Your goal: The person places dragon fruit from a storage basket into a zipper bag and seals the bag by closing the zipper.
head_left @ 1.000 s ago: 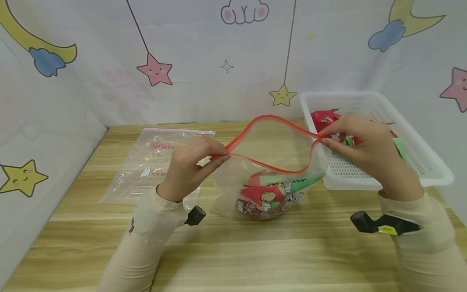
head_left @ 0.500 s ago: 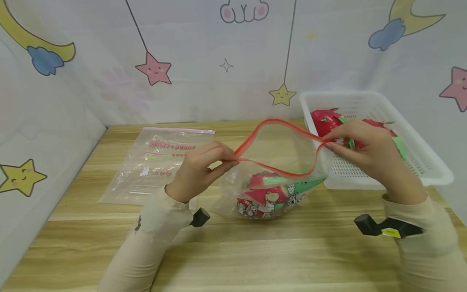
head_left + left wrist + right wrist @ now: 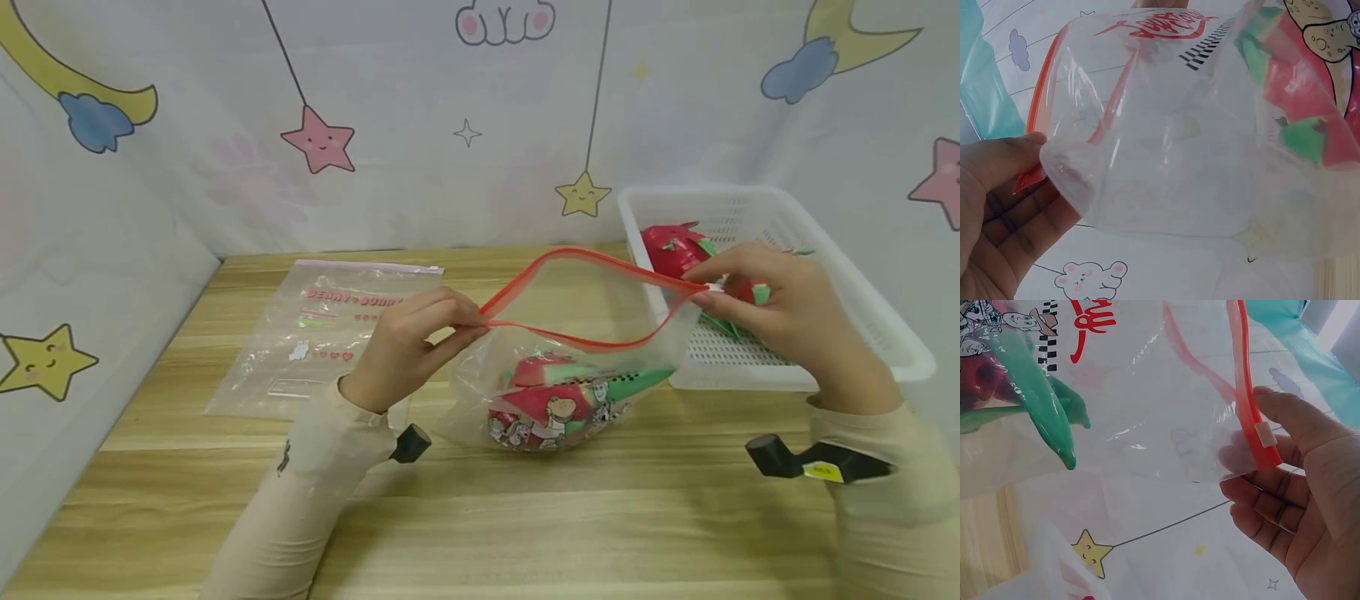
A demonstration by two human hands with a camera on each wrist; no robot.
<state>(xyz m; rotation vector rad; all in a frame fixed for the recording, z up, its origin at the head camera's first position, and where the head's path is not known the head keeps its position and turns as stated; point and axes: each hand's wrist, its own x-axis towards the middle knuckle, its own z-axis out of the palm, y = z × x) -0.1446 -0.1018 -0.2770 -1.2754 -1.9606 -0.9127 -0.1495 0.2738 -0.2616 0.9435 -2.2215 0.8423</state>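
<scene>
A clear zip bag [image 3: 468,392] with a red zip edge and cartoon prints rests on the table, its mouth gaping. Inside lies a red dragon fruit [image 3: 540,400] with green tips. My left hand [image 3: 412,346] pinches the left end of the red edge between thumb and fingers. At the opposite end, my right hand [image 3: 787,308] pinches the edge by a white slider [image 3: 1265,434]. In the left wrist view the thumb of the left hand [image 3: 1004,206] presses on the red strip. The right wrist view shows a green tip [image 3: 1047,406] through the film.
A second clear bag [image 3: 262,358] with a pink zip edge lies flat at the back left. To the right stands a white plastic basket [image 3: 892,342] with red dragon fruits [image 3: 671,250] in it, partly behind the right hand. A patterned curtain [image 3: 420,192] backs the wooden table.
Both hands first shifted slightly right with the bag's edge. Since then the right hand has moved farther right, stretching the mouth wider and flatter, and the white slider now shows. The dragon fruit stays put.
</scene>
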